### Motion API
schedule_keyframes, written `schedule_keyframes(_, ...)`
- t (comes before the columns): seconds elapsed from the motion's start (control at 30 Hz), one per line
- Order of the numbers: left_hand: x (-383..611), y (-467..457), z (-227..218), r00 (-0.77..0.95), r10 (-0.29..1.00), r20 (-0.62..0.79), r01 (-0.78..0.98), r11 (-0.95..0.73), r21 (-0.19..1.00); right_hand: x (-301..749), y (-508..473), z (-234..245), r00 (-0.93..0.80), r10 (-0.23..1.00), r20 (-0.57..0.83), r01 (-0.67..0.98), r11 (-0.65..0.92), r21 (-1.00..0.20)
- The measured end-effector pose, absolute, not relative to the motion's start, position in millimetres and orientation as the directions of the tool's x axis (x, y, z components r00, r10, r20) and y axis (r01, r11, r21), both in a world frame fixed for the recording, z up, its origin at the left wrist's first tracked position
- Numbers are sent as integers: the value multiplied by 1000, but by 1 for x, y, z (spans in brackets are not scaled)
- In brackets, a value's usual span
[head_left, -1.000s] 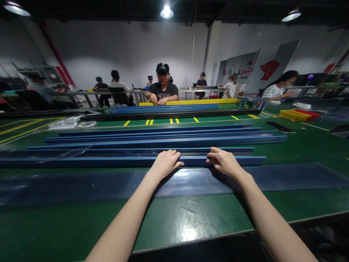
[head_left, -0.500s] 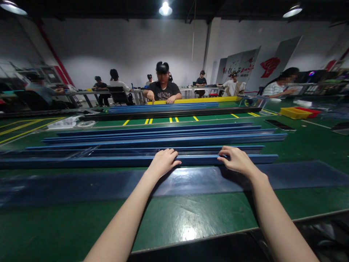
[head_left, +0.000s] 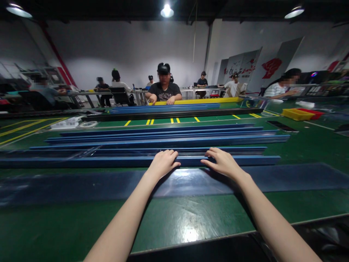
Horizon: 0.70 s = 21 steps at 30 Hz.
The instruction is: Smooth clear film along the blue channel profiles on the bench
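Both arms outstretched; left hand (head_left: 163,164), right hand (head_left: 223,163) palms down, fingers curled.

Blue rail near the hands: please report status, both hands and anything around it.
Left hand and right hand both on nearest blue rail, fingers curled over it. Rail flat on green table. More blue rails directly behind.

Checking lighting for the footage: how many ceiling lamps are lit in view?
3: one ceiling lamp at top left, one at top centre, one at top right. Others may lie outside the frame.
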State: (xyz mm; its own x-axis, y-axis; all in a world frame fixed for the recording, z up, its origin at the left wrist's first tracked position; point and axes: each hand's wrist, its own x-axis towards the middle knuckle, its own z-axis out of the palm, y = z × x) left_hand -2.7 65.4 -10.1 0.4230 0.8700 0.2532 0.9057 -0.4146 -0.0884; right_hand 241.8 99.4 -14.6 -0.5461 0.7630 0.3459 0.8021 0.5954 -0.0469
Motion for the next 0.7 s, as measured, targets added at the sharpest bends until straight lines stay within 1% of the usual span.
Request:
schedule_keyframes(0.1, -4, 66, -9, 412, 876, 251, 910, -406, -79, 227, 99, -16, -608, 700, 375, 758, 653, 10)
schedule_keyframes(0.2, -4, 65, -9, 408, 878, 252, 912, -402, -76, 222, 99, -16, -634, 673, 381, 741, 669, 52)
schedule_keyframes(0.37, -5, 63, -9, 394, 877, 274, 918, -388, -78, 223, 100, -16, -624, 678, 389, 748, 662, 45)
schedule_keyframes(0.5, -5, 63, -10, 397, 874, 280, 917, -389, -86, 223, 100, -12, -628, 687, 366, 748, 662, 41)
schedule_keyframes(0.7, -7, 65, -12, 414, 865, 284, 907, -417, -54, 236, 99, -8, -593, 724, 353, 782, 623, 35)
